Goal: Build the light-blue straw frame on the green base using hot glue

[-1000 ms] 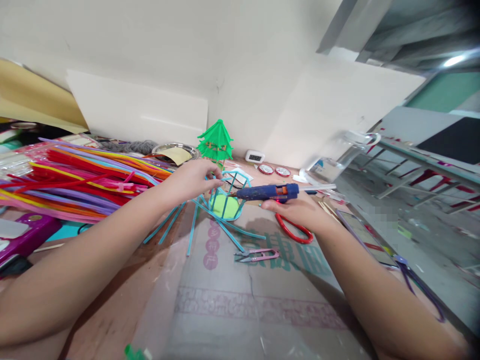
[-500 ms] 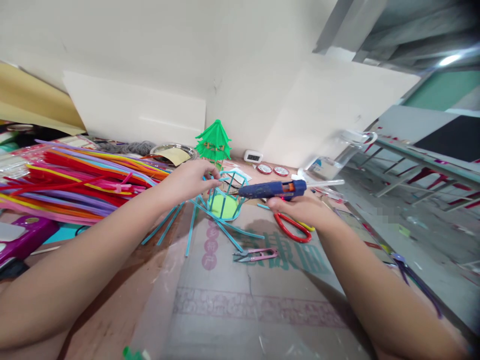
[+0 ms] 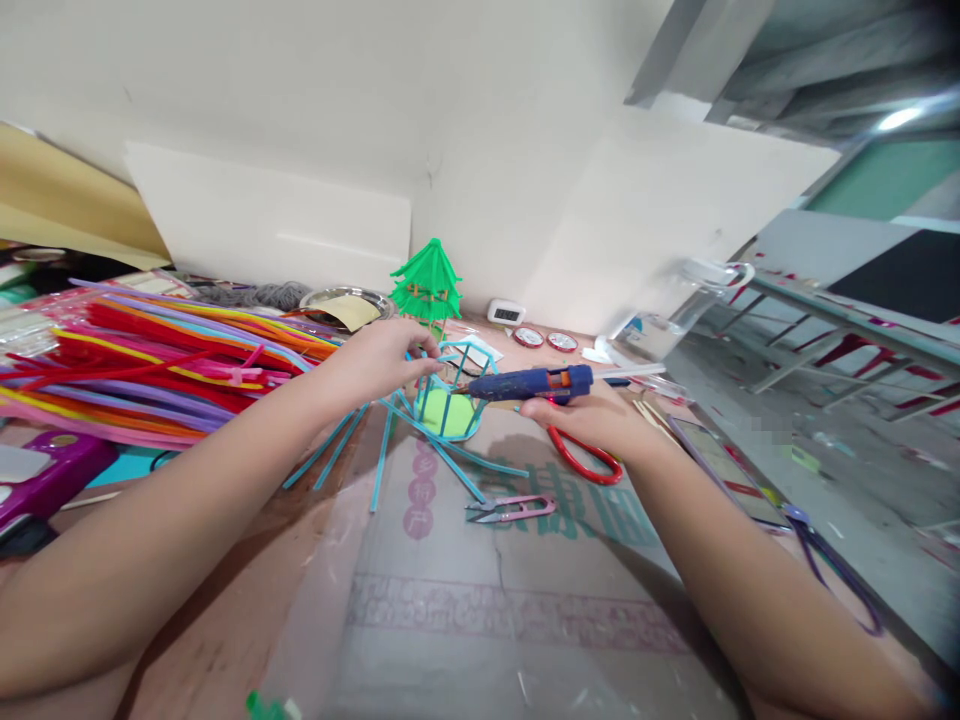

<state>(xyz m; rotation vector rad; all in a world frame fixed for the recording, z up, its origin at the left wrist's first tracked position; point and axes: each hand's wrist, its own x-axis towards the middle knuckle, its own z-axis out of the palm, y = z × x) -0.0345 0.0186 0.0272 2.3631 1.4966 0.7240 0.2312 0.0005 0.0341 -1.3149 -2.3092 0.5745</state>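
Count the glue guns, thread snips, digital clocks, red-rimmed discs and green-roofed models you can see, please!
Glue gun: 1
Thread snips: 1
Digital clock: 1
Red-rimmed discs: 2
Green-roofed model: 1
Total: 6

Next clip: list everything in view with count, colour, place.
Glue gun: one, blue, centre
Frame: one, light blue, centre
Strips: several, light blue, beside frame
Snips: one, pink, front centre
Handle loop: one, red, below glue gun
Pipe cleaners: many, multicoloured, left
Model roof: one, green, behind frame
Yarn: uncounted, grey, left rear
Dish: one, silver, left of model roof
Digital display: one, white, rear centre
Discs: two, red, beside digital display
Jug: one, clear, right rear
Boxy object: one, purple, left edge
Plastic sheet: one, translucent, front centre
Table: one, brown, underneath
Far table: at least one, grey, right background
Left hand: one, bare, at frame
Right hand: one, bare, around glue gun
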